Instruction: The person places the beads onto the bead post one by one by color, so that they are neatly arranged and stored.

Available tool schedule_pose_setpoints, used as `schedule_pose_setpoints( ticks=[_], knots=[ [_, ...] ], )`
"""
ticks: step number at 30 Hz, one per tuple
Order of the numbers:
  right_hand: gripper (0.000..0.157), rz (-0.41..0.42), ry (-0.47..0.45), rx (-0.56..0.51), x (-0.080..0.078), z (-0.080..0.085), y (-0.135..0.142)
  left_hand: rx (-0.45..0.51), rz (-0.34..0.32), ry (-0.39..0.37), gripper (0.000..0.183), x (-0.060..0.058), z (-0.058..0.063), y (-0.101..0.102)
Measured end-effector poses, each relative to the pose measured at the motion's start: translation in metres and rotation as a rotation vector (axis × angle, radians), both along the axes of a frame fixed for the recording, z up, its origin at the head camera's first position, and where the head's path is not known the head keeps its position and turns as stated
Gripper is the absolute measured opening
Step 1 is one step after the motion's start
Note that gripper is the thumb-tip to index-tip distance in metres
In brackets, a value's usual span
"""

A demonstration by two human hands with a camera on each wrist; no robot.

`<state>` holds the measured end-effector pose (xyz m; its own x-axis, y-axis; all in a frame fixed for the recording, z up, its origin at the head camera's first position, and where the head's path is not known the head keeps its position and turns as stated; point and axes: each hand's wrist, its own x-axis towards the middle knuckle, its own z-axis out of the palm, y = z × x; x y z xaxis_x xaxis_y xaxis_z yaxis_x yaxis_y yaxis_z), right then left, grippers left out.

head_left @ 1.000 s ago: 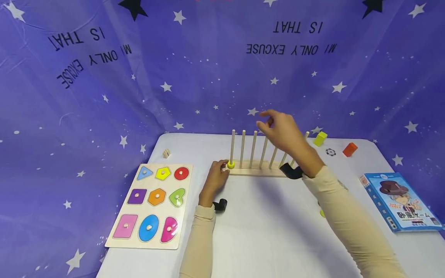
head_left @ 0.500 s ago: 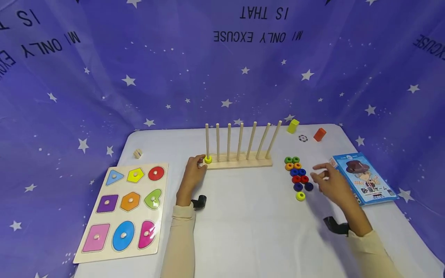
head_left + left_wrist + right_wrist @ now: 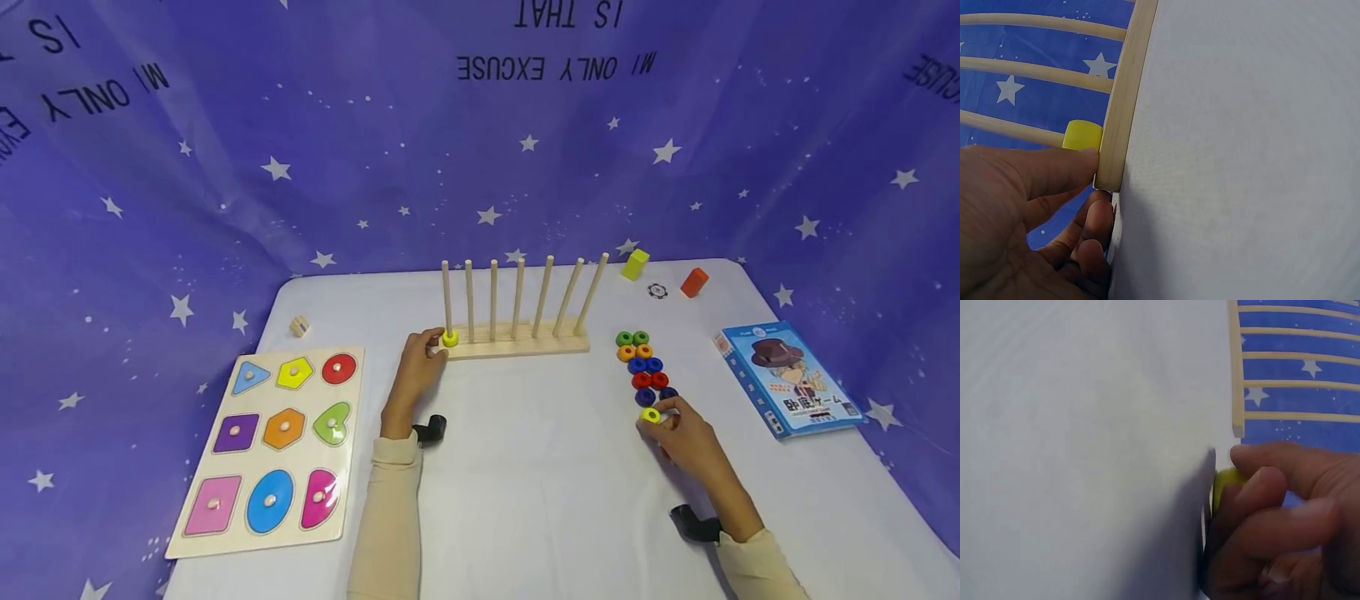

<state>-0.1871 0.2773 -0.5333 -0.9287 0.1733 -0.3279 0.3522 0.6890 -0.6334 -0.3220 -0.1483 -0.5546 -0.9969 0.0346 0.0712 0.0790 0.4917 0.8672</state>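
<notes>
My left hand grips the left end of a wooden peg rack. In the left wrist view its thumb lies along the end of the base, right by a yellow ring at the foot of the first peg. The rack's several upright pegs are otherwise bare. At the right, my right hand pinches a second yellow ring between thumb and forefinger, at the near end of the loose rings. Curled fingers partly cover this ring in the right wrist view.
Paired rings, green, orange, blue, red and dark blue, lie beyond the right hand. A shape puzzle board lies left, a blue game box right. Yellow and orange blocks, a chip and a small wooden block sit farther back.
My right hand came down from above the rack to the right side, then moved in to the near yellow ring and took hold of it. The left hand stays on the rack's end.
</notes>
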Motion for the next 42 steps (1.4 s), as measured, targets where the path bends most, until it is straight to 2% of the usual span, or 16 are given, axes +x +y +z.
schedule_pose_setpoints(
  ticks=[5, 9, 13, 18, 22, 25, 28, 32, 36, 42],
  knots=[
    [0.056, 0.003, -0.009, 0.034, 0.004, 0.004, -0.005, -0.003, -0.023, -0.003, 0.044, 0.001, 0.000, 0.000],
    [0.057, 0.039, 0.050, 0.034, 0.000, 0.027, -0.021, 0.000, 0.001, 0.000, 0.043, 0.002, 0.002, -0.004],
    [0.057, 0.106, 0.214, 0.022, -0.017, 0.066, -0.052, 0.005, 0.016, -0.002, 0.043, 0.000, 0.006, -0.007],
    [0.050, 0.216, 0.398, -0.038, -0.050, 0.132, -0.102, 0.011, -0.007, 0.002, 0.043, -0.004, 0.010, -0.003],
    [0.045, 0.318, 0.469, -0.074, -0.082, 0.178, -0.150, 0.009, 0.006, 0.008, 0.042, -0.008, 0.009, 0.001],
    [0.043, 0.398, 0.501, -0.073, -0.105, 0.198, -0.184, -0.006, 0.004, 0.012, 0.041, -0.008, 0.007, 0.003],
    [0.040, 0.460, 0.490, -0.058, -0.125, 0.207, -0.213, -0.019, 0.005, 0.012, 0.041, -0.006, 0.006, 0.004],
    [0.036, 0.509, 0.451, -0.044, -0.144, 0.210, -0.243, -0.030, 0.012, 0.012, 0.042, -0.001, 0.004, 0.002],
    [0.036, 0.539, 0.421, -0.033, -0.153, 0.210, -0.259, -0.028, 0.015, 0.011, 0.042, 0.002, 0.003, -0.001],
    [0.037, 0.554, 0.400, 0.017, -0.157, 0.207, -0.269, -0.014, 0.011, 0.033, 0.042, 0.004, 0.006, -0.002]
  ],
)
